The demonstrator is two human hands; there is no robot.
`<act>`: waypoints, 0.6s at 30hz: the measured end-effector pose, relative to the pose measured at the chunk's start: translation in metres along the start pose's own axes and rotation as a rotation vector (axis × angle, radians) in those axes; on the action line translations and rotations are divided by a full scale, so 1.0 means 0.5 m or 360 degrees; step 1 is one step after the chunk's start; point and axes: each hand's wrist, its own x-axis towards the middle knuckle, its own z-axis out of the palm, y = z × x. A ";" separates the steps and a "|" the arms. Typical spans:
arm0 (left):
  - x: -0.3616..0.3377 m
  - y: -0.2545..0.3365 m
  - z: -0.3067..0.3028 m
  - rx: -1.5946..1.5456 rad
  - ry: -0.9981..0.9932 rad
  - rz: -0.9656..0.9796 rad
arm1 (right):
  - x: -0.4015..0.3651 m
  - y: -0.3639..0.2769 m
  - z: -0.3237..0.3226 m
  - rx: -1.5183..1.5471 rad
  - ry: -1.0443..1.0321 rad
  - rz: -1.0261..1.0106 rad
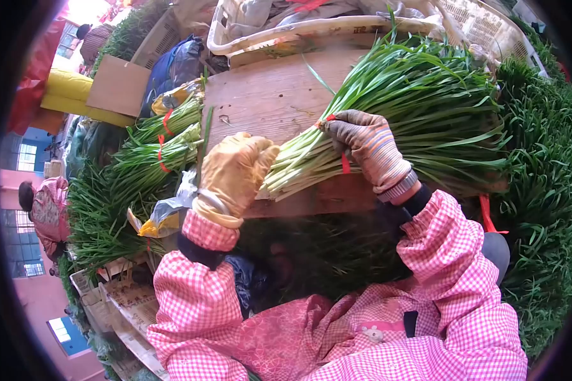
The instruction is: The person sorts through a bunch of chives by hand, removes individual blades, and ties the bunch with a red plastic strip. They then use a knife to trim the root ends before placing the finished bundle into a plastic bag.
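Leftmost, a person (49,209) in pink showed at the edge of the view, then loose greens (108,197) and, just beside the board, tied bundles (185,145) with red bands (161,153). A crumpled bag (179,204) lay next to the left wrist. Gloved in tan, the left hand (236,170) was curled, its fingers narrow, close by the pale stem ends; whether it gripped any stems, I could not tell. Behind it stretched the wooden board (260,89), with a white crate (327,26) beyond its far edge. Across the board's right part lay the bunch (419,105), leaves fanned out to the right. Over its stems, the right hand (365,145), in a striped glove, pinched a red tie (346,164), a strip of which showed below the fingers. Farthest right rose a heap (546,190) of more greens.
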 end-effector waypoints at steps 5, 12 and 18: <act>0.008 0.020 0.044 0.0248 -0.0218 0.0169 | 0.001 0.003 0.008 0.0021 0.0010 -0.0004; -0.003 -0.010 0.014 0.0261 -0.0439 0.0125 | -0.002 0.004 0.007 -0.0004 0.0047 -0.0019; -0.061 -0.084 0.248 -0.1367 0.1068 -0.0576 | 0.001 0.009 -0.002 -0.0038 -0.0013 -0.0049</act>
